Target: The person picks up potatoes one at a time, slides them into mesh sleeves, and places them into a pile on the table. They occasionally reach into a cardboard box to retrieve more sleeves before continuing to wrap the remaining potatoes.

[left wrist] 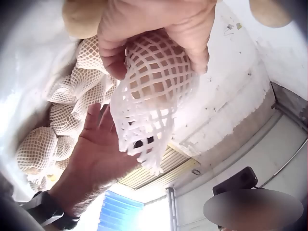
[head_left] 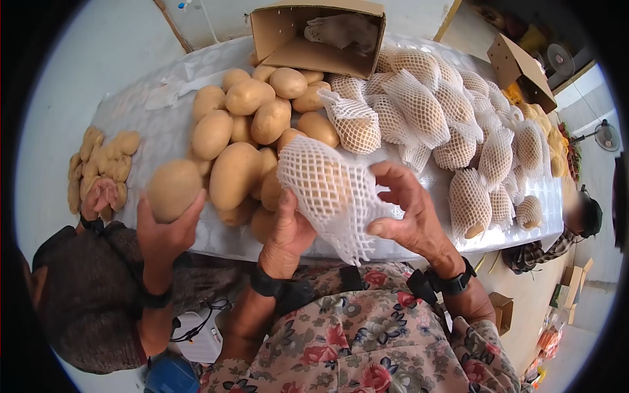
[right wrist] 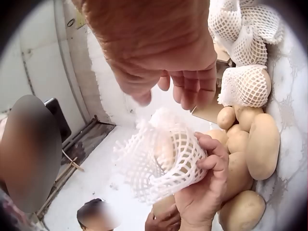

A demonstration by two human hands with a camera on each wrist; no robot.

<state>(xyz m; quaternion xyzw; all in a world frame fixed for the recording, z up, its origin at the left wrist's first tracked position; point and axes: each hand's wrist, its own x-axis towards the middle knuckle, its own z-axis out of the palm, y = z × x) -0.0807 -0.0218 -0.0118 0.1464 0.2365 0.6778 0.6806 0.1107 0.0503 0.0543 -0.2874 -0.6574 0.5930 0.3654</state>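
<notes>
A tan, potato-like oval in a white foam net sleeve [head_left: 321,180] is held over the table's near side. My left hand [head_left: 288,226] grips it, thumb on one side and fingers round the other, as the left wrist view shows. The sleeve's loose, frayed end [left wrist: 144,139] hangs past the oval. Beside that end is my right hand [head_left: 413,209], its fingers spread and loosely bent with nothing between them. In the right wrist view my right hand [right wrist: 159,57] stands apart from the net. Bare tan potatoes [head_left: 236,170] lie piled just beyond my left hand.
Many sleeved potatoes [head_left: 413,108] cover the table's right side. An open cardboard box [head_left: 275,39] lies at the back, some foam netting inside. At my left, another person's hand [head_left: 164,239] holds a bare potato [head_left: 173,190]. More tan produce [head_left: 108,157] lies at the far left.
</notes>
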